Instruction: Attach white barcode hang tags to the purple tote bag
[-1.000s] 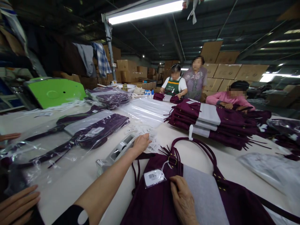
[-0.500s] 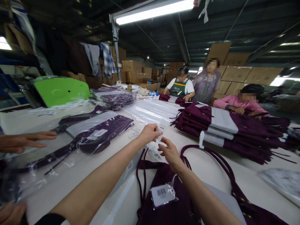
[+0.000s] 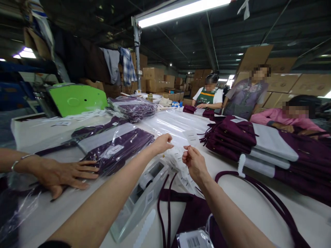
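Presently listed, item by item.

Left hand [image 3: 162, 143]: raised over the white tabletop [image 3: 258, 203], fingers curled into a loose fist, thumb and forefinger pinched; whether anything lies between them cannot be told.

Right hand [image 3: 193, 162]: held just beside the left, apart from it, fingertips pinched on a small white paper tag with printed lines [image 3: 188, 148].

Loose pile of small white paper tags on clear film [image 3: 178, 162]: lying on the tabletop directly below and between both hands. Judged very light, thin, limp and easily creased or scattered; best taken singly by an edge or corner in a fingertip pinch, since flat sheets tend to cling together.

Grey-and-white tape dispenser [image 3: 144, 193]: under the left forearm, resting on the tabletop.

Dark purple fabric handbag with long strap handles [image 3: 191, 217]: nearest the wearer, under the right forearm, a barcoded hang tag in a clear sleeve [image 3: 194, 240] at its near end. Soft, floppy.

Stack of folded purple bags with grey paper inserts [image 3: 261, 144]: to the right, well apart from the hands.

Purple bags sealed in clear plastic sleeves [image 3: 121, 146]: to the left; a co-worker's hand with a bracelet [image 3: 62, 174] rests flat on the plastic. Probably slippery.

Three more people stand or sit at the far end.
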